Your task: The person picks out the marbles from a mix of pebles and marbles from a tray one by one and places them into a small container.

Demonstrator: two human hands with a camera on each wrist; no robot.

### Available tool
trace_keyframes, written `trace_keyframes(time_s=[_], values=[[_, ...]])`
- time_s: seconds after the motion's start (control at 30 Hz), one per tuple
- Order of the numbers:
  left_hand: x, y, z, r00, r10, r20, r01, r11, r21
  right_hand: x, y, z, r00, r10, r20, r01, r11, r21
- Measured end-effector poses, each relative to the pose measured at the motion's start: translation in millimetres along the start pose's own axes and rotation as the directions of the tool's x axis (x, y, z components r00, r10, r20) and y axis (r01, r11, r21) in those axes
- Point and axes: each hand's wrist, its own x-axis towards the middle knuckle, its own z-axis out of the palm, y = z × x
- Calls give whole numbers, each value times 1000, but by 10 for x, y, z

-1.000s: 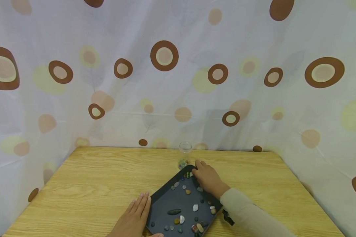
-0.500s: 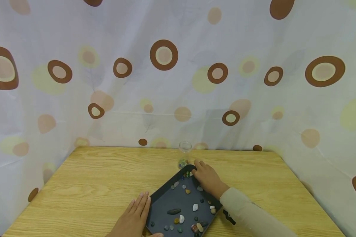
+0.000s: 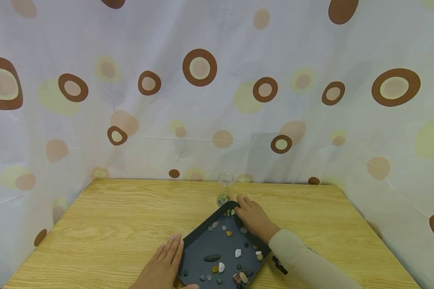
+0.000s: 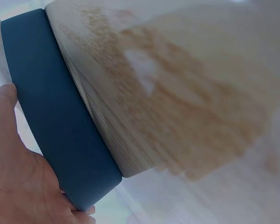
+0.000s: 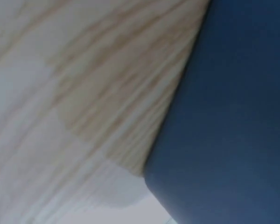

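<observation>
A dark tray (image 3: 202, 245) sits turned cornerwise on the table, with several pebbles and stones lying in it. Among them are a long dark stone (image 3: 212, 258), a white stone (image 3: 238, 253) and small green beads (image 3: 229, 212) near the far corner. My left hand (image 3: 162, 263) rests against the tray's left corner, fingers straight along the outer wall and thumb by the near edge. My right hand (image 3: 254, 218) grips the far right wall by its rim, thumb side inside. Both wrist views show the tray's outer wall (image 4: 60, 107) close up; the right hand itself is out of its wrist view.
A clear glass jar (image 3: 226, 186), with small coloured pieces at its bottom, stands right behind the tray's far corner. The wooden table (image 3: 130, 212) ends at a patterned curtain (image 3: 202, 120). A black strap (image 3: 279, 265) shows below the right sleeve.
</observation>
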Motion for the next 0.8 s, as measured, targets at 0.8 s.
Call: trace_keyframes(time_s=[0.8], values=[[15,-10,-5,1000,-7,27,7,1000,-28,377,207,-600,945,135,-298,-60,967,248]])
